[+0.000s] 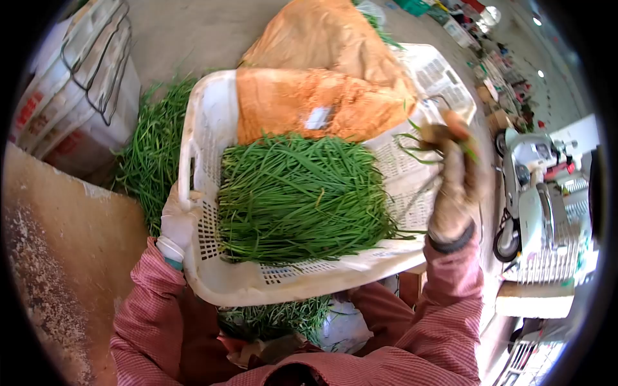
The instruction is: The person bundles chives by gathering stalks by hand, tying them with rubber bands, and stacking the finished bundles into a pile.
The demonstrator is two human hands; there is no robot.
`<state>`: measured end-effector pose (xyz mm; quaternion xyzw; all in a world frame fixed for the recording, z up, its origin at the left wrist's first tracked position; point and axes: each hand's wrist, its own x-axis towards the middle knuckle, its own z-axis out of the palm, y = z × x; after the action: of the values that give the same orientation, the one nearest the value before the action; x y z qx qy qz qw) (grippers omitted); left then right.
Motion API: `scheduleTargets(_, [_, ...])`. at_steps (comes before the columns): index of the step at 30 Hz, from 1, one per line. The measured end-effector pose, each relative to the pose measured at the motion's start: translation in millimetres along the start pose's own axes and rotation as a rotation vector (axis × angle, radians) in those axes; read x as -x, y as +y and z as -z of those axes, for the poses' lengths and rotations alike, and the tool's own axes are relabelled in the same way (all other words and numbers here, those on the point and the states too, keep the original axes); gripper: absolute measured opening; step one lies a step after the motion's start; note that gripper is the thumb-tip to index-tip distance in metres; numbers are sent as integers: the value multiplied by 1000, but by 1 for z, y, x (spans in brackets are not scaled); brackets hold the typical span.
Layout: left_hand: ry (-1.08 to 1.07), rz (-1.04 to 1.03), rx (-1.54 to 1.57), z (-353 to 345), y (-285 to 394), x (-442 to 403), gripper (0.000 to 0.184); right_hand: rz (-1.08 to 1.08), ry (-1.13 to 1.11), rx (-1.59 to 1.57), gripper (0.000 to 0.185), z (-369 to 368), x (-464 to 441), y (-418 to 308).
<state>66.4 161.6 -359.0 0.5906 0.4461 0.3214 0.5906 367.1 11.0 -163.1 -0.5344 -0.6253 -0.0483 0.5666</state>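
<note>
A white plastic basket point(347, 276) is tilted in front of me, with a thick layer of long green stalks point(302, 196) in it. Orange cloth point(322, 100) covers its far side. My left hand point(177, 222), in a pale glove, is closed on the basket's left rim by the handle slot. Above the basket's right side, my right hand point(454, 183) is raised, its fingers closed around a few green stalks point(412, 145) and something dark. Motion blurs those fingertips.
Stacked white tubs point(84, 96) with wire handles stand at the upper left, beside loose greens point(151, 148) on the floor. A worn tan board point(71, 257) lies at the left. Another white basket point(438, 77) is behind. A scooter point(531, 186) stands at the right.
</note>
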Motion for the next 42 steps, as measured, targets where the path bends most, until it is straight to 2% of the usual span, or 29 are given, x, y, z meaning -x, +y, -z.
scheduleTargets(3, [-29, -33, -40, 7, -15, -5, 59, -114, 243, -128, 31, 54, 17, -76])
scheduleTargets(4, [29, -111, -157, 7, -16, -8, 63, -239, 345, -161, 33, 70, 28, -101])
scheduleTargets(5, [75, -157, -413, 3, -3, -7, 67, -345, 464, -298, 33, 84, 43, -120])
scheduleTargets(7, [208, -215, -947, -4, 24, -3, 79, -557, 480, -442, 29, 107, 79, -139])
scheduleTargets(9, [359, -644, -1346, -24, 43, -4, 81, -946, 590, -464, 29, 108, 118, -139])
scheduleTargets(10, [202, -666, -1135, -40, 29, -18, 79, -1024, 552, -551, 31, 104, 138, -130])
scheduleTargets(11, [52, -642, -1085, -65, 43, -15, 77, -1144, 661, -765, 34, 96, 166, -118])
scheduleTargets(12, [-95, -603, -1029, -90, 56, -11, 76, -1181, 558, -766, 37, 91, 179, -108])
scheduleTargets(13, [-229, -527, -1131, -138, 97, 13, 74, -1193, 421, -812, 39, 84, 183, -105])
scheduleTargets(15, [-445, -675, -989, -205, 79, 2, 73, -1274, 189, -940, 39, 73, 187, -108])
scheduleTargets(16, [-567, -626, -985, -240, 70, -1, 75, -1320, 43, -881, 39, 71, 180, -116])
scheduleTargets(17, [-682, -577, -974, -276, 60, -4, 78, -1303, -32, -976, 36, 69, 180, -119])
scheduleTargets(19, [-812, -556, -1149, -342, 30, -13, 86, -1281, -145, -1114, 38, 69, 183, -119])
scheduleTargets(23, [-924, -409, -1245, -430, -30, -27, 99, -1324, 26, -962, 35, 93, 194, -95])
scheduleTargets(25, [-796, -215, -1365, -457, -56, -31, 106, -1351, 138, -848, 34, 104, 200, -90])
scheduleTargets(26, [-688, -238, -1412, -461, -61, -28, 110, -1360, 183, -791, 34, 108, 203, -89])
scheduleTargets(29, [-785, -114, -1565, -471, -64, -21, 104, -1379, 277, -676, 33, 112, 209, -90])
scheduleTargets(30, [-676, -210, -1604, -473, -78, -19, 88, -1379, 299, -656, 32, 112, 209, -91])
scheduleTargets(31, [-674, -202, -1607, -468, -80, -19, 88, -1376, 314, -634, 32, 112, 209, -94])
scheduleTargets(33, [-711, -127, -1371, -460, -74, -22, 64, -1354, 334, -596, 32, 113, 208, -97])
scheduleTargets(34, [-635, -266, -1240, -447, -76, -20, 48, -1343, 341, -579, 31, 112, 208, -99])
scheduleTargets(35, [-628, -267, -1245, -432, -77, -22, 48, -1332, 349, -563, 31, 111, 207, -100])
scheduleTargets(37, [-676, -214, -618, -398, -70, -30, 52, -1315, 364, -530, 31, 108, 203, -106])
scheduleTargets(38, [-663, -219, -627, -384, -64, -31, 52, -1297, 366, -506, 31, 107, 200, -107])
scheduleTargets(41, [-625, -56, -181, -340, -44, -33, 76, -1248, 368, -421, 30, 108, 187, -104])
scheduleTargets(42, [-555, -77, -353, -327, -47, -38, 82, -1224, 359, -409, 30, 113, 184, -95])
